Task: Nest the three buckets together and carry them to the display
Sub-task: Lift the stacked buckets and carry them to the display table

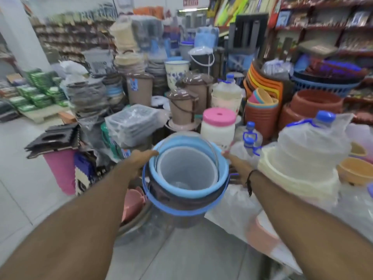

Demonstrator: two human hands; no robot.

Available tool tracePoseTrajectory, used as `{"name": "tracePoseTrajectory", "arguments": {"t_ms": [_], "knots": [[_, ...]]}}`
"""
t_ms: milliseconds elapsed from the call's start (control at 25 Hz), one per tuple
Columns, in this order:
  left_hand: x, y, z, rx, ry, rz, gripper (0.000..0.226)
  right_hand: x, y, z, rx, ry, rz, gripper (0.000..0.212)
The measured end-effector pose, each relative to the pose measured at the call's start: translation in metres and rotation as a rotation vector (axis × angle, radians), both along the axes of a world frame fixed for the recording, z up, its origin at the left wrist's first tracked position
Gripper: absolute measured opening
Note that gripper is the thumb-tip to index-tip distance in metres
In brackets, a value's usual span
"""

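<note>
A nested stack of buckets (pixel 185 190) with blue rims and smoky translucent walls hangs in the air in front of me, tilted so I look into its grey inside. My left hand (pixel 139 160) grips its left rim, thumb over the edge. My right hand (pixel 236 168) holds the right side, partly hidden behind the stack; a dark band circles that wrist. A thin clear handle arcs over the top of the buckets.
Crowded plasticware stands just beyond: a white jar with a pink lid (pixel 219 126), wrapped trays (pixel 133 124), brown lidded bins (pixel 182 107), terracotta pots (pixel 314 106), a wrapped water jug (pixel 306 150) on the right. A pink bin (pixel 60 170) sits left, tiled floor (pixel 24 178) beside it.
</note>
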State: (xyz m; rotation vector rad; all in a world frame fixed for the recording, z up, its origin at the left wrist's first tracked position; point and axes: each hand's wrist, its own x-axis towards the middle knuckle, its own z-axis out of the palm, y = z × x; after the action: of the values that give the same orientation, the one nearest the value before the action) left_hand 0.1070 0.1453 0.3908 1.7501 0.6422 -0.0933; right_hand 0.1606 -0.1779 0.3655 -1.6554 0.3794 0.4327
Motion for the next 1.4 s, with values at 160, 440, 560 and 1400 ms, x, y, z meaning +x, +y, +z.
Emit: {"name": "tracePoseTrajectory", "arguments": {"t_ms": [160, 440, 560, 1400], "knots": [[0.045, 0.01, 0.087, -0.007, -0.183, 0.048, 0.04, 0.058, 0.026, 0.091, 0.02, -0.145, 0.003, 0.042], [0.151, 0.01, 0.105, -0.058, -0.275, 0.037, 0.048, 0.163, 0.02, 0.128, -0.016, -0.239, -0.085, 0.056], [0.21, 0.0, 0.074, -0.053, -0.2, -0.009, 0.048, 0.208, 0.011, 0.1, -0.043, -0.204, -0.143, 0.049], [0.376, 0.001, -0.223, 0.252, 0.46, -0.505, 0.048, 0.339, 0.019, -0.206, -0.442, 0.346, -0.115, 0.055]]}}
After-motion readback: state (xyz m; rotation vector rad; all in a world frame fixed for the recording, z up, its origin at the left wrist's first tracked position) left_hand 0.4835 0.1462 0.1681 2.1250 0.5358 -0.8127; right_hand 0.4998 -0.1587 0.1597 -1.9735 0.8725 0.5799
